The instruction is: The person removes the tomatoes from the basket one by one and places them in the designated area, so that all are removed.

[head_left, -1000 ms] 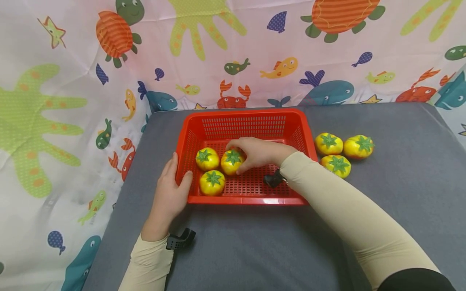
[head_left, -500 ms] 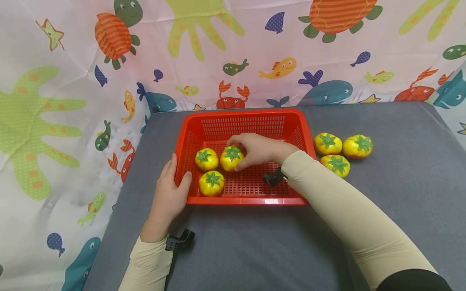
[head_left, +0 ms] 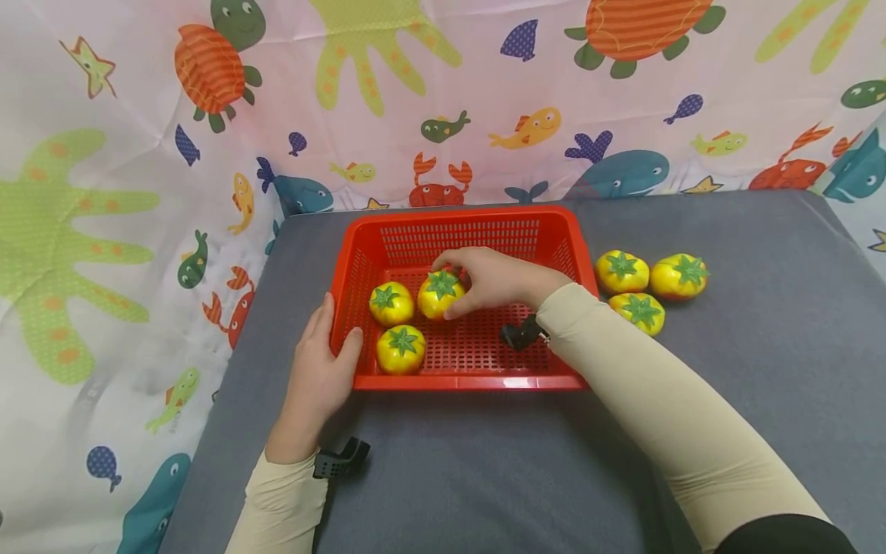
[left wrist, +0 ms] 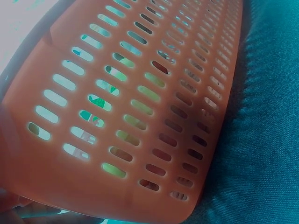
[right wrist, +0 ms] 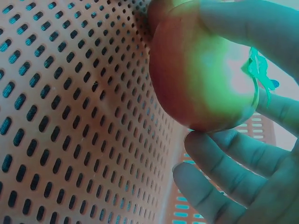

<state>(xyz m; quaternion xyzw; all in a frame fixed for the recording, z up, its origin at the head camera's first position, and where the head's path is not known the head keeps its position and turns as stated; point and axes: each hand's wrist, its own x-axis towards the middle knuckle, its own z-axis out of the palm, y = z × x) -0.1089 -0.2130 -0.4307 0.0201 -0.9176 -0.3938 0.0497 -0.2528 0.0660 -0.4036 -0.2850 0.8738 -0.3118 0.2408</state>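
From the head view we see a red slotted basket on a grey cloth, before a backdrop printed with sea animals. Our right hand reaches inside and grips a yellow fruit with a green leafy top, thumb on the near side and fingers on the far side. Left of it in the basket sit a rear fruit and a front fruit. Our left hand holds the basket's left rim, thumb over it and fingers along the outside. On the cloth to the right, three more fruits sit close together.

From the left wrist we look at the basket's outer wall, with green and yellow showing through its slots; a little of our hand shows dimly at the lower left.

From the right wrist we see the gripped fruit between our thumb and our fingers, beside the slotted floor. We cannot tell whether it touches that floor.
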